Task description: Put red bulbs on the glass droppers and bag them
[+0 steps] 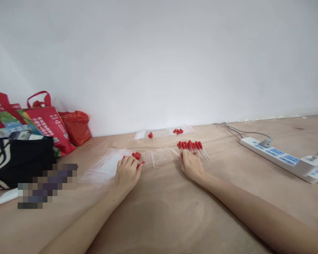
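My left hand (128, 171) is closed, and a small red rubber bulb (142, 163) pokes out between its thumb and fingertips. Behind that hand lie several more loose red rubber bulbs (136, 155), partly hidden by the fingers. A row of thin clear glass tubes (157, 157) lies side by side between my two hands. My right hand (191, 165) is closed around one end of a thin clear glass tube (175, 152), which points up and left. Just beyond the right fingers, several tubes capped with red bulbs (190, 145) lie in a row, partly covered by the hand.
Clear plastic zip bags (106, 165) are piled left of my left hand. Against the wall lies a bag (161, 133) with tubes and bulbs. A power strip (281, 157) with plugs sits right. Carrier bags (51, 123) and black striped cloth (21, 162) stand left.
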Demonstrator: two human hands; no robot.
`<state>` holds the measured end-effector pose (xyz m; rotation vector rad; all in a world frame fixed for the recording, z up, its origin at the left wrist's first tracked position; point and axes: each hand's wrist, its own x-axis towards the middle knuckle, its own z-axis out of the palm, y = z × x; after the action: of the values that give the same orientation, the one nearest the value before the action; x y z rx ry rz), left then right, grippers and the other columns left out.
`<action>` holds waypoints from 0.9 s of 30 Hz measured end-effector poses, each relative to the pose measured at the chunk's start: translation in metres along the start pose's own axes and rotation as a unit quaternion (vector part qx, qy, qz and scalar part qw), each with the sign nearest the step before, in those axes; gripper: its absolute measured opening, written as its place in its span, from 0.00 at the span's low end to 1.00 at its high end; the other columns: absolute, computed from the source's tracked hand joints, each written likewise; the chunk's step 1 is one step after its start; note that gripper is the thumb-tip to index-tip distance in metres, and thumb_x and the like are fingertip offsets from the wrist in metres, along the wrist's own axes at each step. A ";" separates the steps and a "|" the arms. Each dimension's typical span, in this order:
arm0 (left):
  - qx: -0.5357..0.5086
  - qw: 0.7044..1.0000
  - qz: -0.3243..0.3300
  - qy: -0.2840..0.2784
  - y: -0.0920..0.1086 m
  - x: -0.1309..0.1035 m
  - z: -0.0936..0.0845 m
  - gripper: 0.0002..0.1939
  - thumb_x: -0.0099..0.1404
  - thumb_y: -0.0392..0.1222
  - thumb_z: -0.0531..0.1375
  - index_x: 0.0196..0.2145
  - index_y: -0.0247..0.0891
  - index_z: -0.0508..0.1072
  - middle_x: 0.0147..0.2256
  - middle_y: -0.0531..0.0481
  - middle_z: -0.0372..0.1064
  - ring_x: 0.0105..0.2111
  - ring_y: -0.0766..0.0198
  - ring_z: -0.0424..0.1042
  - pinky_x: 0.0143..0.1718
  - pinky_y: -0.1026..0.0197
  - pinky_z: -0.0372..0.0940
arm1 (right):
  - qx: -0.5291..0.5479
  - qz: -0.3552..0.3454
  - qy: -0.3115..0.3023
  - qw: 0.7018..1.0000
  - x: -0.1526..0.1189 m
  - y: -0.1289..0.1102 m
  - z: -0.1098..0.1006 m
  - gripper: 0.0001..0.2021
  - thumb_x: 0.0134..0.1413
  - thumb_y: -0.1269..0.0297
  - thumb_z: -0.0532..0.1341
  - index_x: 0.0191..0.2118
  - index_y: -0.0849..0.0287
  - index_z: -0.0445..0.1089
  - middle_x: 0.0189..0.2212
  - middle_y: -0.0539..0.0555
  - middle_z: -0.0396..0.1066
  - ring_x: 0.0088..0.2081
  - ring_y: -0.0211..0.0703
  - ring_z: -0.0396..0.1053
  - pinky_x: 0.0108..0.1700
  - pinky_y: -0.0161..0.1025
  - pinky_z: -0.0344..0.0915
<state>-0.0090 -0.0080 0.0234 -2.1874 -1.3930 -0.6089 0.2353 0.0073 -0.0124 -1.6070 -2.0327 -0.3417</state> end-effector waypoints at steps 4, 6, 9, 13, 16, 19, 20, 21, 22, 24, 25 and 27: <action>-0.185 0.981 0.046 0.034 0.026 -0.004 0.000 0.08 0.60 0.39 0.53 0.26 0.37 0.68 0.27 0.49 0.63 0.33 0.61 0.62 0.37 0.58 0.57 | 0.079 -0.082 -0.001 0.994 -0.029 0.023 -0.009 0.11 0.57 0.70 0.44 0.36 0.61 0.62 0.32 0.56 0.69 0.31 0.41 0.63 0.39 0.41 0.51; -0.259 0.963 0.074 -0.010 0.040 -0.008 0.002 0.06 0.60 0.38 0.53 0.27 0.37 0.67 0.29 0.49 0.63 0.33 0.63 0.63 0.37 0.60 0.59 | 0.112 -0.108 -0.008 0.988 -0.038 0.030 -0.014 0.12 0.57 0.71 0.44 0.40 0.61 0.62 0.35 0.56 0.68 0.33 0.41 0.63 0.37 0.40 0.53; -0.320 0.940 0.088 -0.084 0.055 -0.011 0.006 0.04 0.59 0.36 0.54 0.30 0.36 0.68 0.31 0.49 0.64 0.33 0.63 0.64 0.35 0.61 0.61 | 0.141 -0.129 -0.022 0.981 -0.044 0.031 -0.020 0.13 0.56 0.72 0.45 0.42 0.60 0.63 0.35 0.56 0.67 0.35 0.41 0.62 0.37 0.39 0.55; -0.346 0.928 0.072 -0.121 0.061 -0.010 0.011 0.09 0.58 0.37 0.56 0.38 0.36 0.70 0.36 0.47 0.65 0.36 0.62 0.65 0.37 0.60 0.62 | 0.178 -0.148 -0.048 0.972 -0.044 0.020 -0.023 0.11 0.56 0.71 0.47 0.39 0.60 0.65 0.33 0.55 0.66 0.36 0.40 0.63 0.39 0.40 0.55; -0.359 0.922 0.070 -0.126 0.061 -0.009 0.012 0.07 0.59 0.36 0.54 0.33 0.37 0.72 0.35 0.48 0.66 0.36 0.62 0.66 0.38 0.60 0.61 | 0.202 -0.159 -0.063 0.964 -0.043 0.014 -0.023 0.09 0.56 0.69 0.48 0.38 0.59 0.65 0.32 0.54 0.66 0.35 0.38 0.63 0.39 0.40 0.54; -0.372 0.919 0.048 -0.121 0.060 -0.009 0.011 0.07 0.61 0.36 0.53 0.31 0.37 0.71 0.32 0.50 0.67 0.34 0.64 0.65 0.37 0.62 0.61 | 0.228 -0.158 -0.060 0.959 -0.044 0.012 -0.026 0.09 0.57 0.67 0.49 0.37 0.59 0.65 0.31 0.53 0.66 0.34 0.38 0.63 0.39 0.40 0.54; -0.373 0.919 0.037 -0.121 0.060 -0.009 0.011 0.07 0.61 0.37 0.52 0.31 0.37 0.70 0.31 0.50 0.67 0.34 0.64 0.65 0.36 0.62 0.60 | 0.236 -0.154 -0.056 0.958 -0.044 0.012 -0.026 0.09 0.57 0.67 0.48 0.37 0.59 0.65 0.31 0.53 0.66 0.33 0.37 0.62 0.39 0.39 0.54; -0.372 0.920 0.027 -0.122 0.060 -0.010 0.010 0.06 0.61 0.37 0.52 0.32 0.37 0.69 0.31 0.51 0.67 0.33 0.64 0.65 0.36 0.61 0.60 | 0.243 -0.150 -0.051 0.957 -0.044 0.012 -0.027 0.09 0.57 0.67 0.48 0.36 0.59 0.65 0.30 0.53 0.66 0.33 0.37 0.62 0.38 0.39 0.54; -0.370 0.920 0.018 -0.124 0.060 -0.010 0.010 0.06 0.61 0.38 0.52 0.32 0.37 0.68 0.30 0.51 0.67 0.33 0.63 0.65 0.35 0.61 0.60 | 0.249 -0.147 -0.048 0.956 -0.044 0.012 -0.028 0.10 0.58 0.66 0.48 0.36 0.59 0.65 0.30 0.53 0.66 0.32 0.37 0.62 0.38 0.39 0.54; -0.372 0.919 0.009 -0.131 0.060 -0.010 0.009 0.06 0.62 0.38 0.52 0.33 0.38 0.68 0.30 0.52 0.68 0.32 0.64 0.66 0.35 0.61 0.59 | 0.254 -0.145 -0.042 0.955 -0.044 0.011 -0.029 0.10 0.58 0.65 0.48 0.35 0.59 0.66 0.29 0.53 0.66 0.31 0.36 0.62 0.37 0.39 0.54; -0.376 0.917 0.009 -0.134 0.060 -0.010 0.008 0.06 0.62 0.39 0.51 0.33 0.38 0.67 0.30 0.52 0.68 0.32 0.64 0.66 0.35 0.61 0.59 | 0.255 -0.148 -0.042 0.955 -0.044 0.010 -0.030 0.10 0.58 0.65 0.48 0.35 0.59 0.66 0.29 0.53 0.66 0.31 0.36 0.62 0.37 0.38 0.53; -0.385 0.912 0.012 -0.138 0.061 -0.011 0.008 0.06 0.62 0.39 0.51 0.33 0.38 0.67 0.31 0.53 0.68 0.32 0.64 0.66 0.36 0.62 0.59 | 0.257 -0.157 -0.044 0.952 -0.044 0.008 -0.030 0.10 0.58 0.66 0.47 0.35 0.59 0.65 0.29 0.53 0.66 0.32 0.36 0.62 0.37 0.38 0.53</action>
<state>0.0432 -0.0333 0.0019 -3.0000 -1.4060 -1.0005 0.2572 -0.0425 -0.0123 -0.9998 -2.2097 0.1499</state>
